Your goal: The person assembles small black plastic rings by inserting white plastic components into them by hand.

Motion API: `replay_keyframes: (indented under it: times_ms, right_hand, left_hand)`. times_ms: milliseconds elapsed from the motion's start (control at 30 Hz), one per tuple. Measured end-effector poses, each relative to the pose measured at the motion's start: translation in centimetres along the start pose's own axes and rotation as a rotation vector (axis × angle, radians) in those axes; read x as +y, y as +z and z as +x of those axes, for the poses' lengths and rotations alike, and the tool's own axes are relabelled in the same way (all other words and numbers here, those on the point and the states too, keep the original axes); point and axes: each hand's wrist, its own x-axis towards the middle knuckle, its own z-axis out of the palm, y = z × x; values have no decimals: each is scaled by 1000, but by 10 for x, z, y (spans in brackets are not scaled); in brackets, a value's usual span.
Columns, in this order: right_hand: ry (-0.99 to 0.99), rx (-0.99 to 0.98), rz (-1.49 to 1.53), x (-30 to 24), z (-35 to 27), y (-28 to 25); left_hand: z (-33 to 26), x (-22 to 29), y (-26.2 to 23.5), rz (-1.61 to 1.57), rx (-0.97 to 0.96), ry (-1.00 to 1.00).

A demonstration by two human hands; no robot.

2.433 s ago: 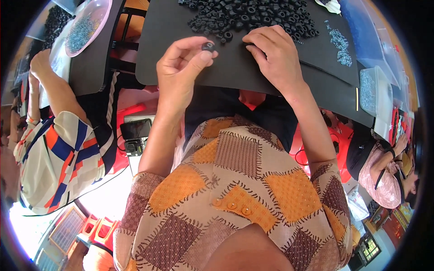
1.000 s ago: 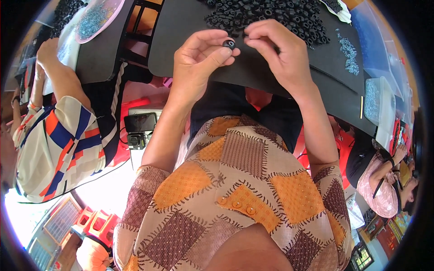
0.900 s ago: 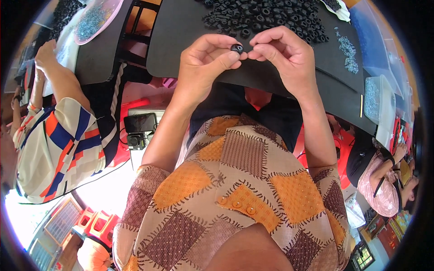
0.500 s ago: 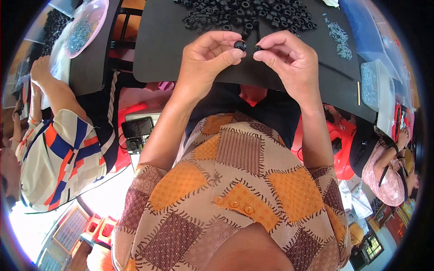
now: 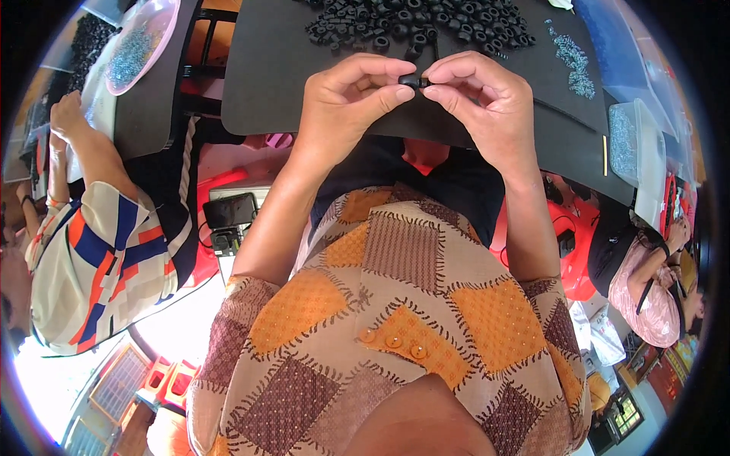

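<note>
- The left hand (image 5: 346, 106) and the right hand (image 5: 479, 102) are meeting over the near edge of the black matte work mat (image 5: 274, 83), fingertips pinching a small black rubbery ring (image 5: 413, 80) between them.
- Keeping the ring square and pressing evenly should be helping; a second piece is possibly hidden there.
- A heap of like black rings (image 5: 418, 23) is lying by the mat's far edge, with small grey metal bits (image 5: 572, 59) toward its right edge.

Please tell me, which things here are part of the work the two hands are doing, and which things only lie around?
Part of the work:
- small black ring, pinched between left hand and right hand
- pile of black rings
- black table

Only lying around:
- small grey parts
- clear box
- phone
- red stool
</note>
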Motion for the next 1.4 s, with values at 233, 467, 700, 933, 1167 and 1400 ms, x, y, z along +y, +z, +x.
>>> replay_keyframes:
  times_ms: [233,467,700,933,1167,1400]
  right_hand:
    - [-112,17,-138,0,-1,3]
    - [-52,28,-120,0,-3,2]
    - [53,-14,89,2,-9,4]
    - [62,-9,152,5,-11,7]
    - [98,18,231,0,-2,12]
    - [183,4,156,5,2,13]
  left_hand:
    - [-1,2,0,121,-13,-24]
    - [-1,1,-1,21,4,-62]
    - [-3,-2,-2,53,-26,-44]
    - [-1,0,-2,53,-24,-2]
    - [5,14,-9,98,-30,-99]
    - [10,21,-9,141,-41,-75]
